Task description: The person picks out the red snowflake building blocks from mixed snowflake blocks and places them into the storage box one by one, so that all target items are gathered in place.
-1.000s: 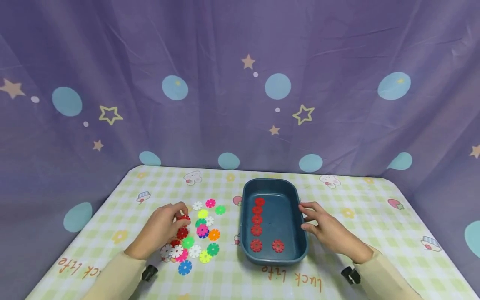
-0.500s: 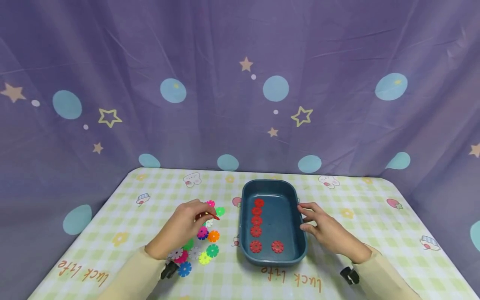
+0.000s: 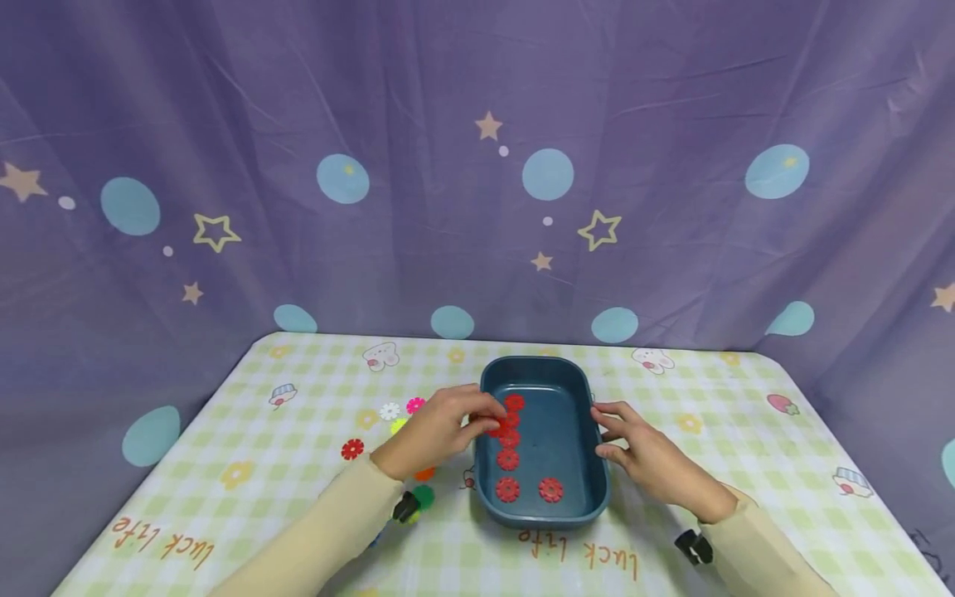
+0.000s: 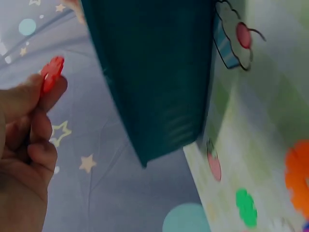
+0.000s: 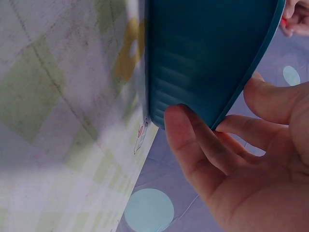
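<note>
A purple curtain [image 3: 477, 166] printed with stars and pale blue dots fills the upper frame; below it lies a table [image 3: 746, 464] under a green-checked cloth; at lower centre stands a dark teal tray [image 3: 597, 506], its long side running away from the viewer. The left hand [image 3: 436, 429], just left of centre, reaches over the tray's left rim and pinches a red flower disc [image 3: 496, 427] between thumb and fingertips; the left wrist view shows the same disc [image 4: 51, 73] held on edge at upper left, above the tray wall [image 4: 154, 82]. The right hand [image 3: 645, 456], right of centre, grips the tray's right rim, thumb inside and fingers outside. Six red discs [image 3: 508, 458] lie flat in the tray; a scatter of coloured discs [image 3: 390, 411] lies on the cloth at left centre, with one red disc [image 3: 352, 449] apart.
</note>
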Demonstrator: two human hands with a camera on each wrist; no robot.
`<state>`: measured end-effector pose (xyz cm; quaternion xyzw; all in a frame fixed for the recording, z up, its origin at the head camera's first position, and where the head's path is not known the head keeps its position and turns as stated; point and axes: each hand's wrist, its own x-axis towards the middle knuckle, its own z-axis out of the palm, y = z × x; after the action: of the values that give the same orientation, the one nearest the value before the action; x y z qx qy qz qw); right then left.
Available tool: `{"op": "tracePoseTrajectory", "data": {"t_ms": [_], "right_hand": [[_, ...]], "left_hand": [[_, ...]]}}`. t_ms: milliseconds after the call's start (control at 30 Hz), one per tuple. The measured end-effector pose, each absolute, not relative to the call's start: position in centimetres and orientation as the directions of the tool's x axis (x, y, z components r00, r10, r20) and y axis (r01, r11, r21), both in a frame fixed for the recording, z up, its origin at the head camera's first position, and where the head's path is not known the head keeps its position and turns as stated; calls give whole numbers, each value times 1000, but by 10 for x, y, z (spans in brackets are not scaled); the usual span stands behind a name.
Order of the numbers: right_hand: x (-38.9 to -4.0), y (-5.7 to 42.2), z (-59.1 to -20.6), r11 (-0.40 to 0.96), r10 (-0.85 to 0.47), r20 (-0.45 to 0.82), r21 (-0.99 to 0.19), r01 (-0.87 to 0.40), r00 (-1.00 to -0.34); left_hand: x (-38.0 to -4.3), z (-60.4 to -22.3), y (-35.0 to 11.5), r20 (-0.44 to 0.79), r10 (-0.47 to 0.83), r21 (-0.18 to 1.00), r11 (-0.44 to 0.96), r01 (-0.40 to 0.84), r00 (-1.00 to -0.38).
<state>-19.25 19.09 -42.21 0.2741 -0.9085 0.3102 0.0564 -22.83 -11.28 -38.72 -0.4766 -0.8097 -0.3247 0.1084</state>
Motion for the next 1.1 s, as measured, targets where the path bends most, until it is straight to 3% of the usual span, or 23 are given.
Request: {"op": "tracePoseTrajectory", "data": {"t_ms": [267, 367, 667, 1100], "right_hand": [[-193, 191, -421, 658, -463, 255, -543, -522, -849], [-193, 191, -422, 660, -464, 251, -542, -520, -850], [-194, 189, -422, 660, -473, 240, -540, -522, -848], [-192, 191, -418, 661, -466, 238, -547, -514, -852]], "left_hand": [[-246, -402, -68, 314, 842, 314, 344, 885, -439], [-250, -406, -53, 249, 866, 270, 368, 889, -434], [-253, -421, -34, 61, 852, 299, 482, 824, -521], [-242, -425, -22, 130, 764, 35, 633, 773, -632]]}}
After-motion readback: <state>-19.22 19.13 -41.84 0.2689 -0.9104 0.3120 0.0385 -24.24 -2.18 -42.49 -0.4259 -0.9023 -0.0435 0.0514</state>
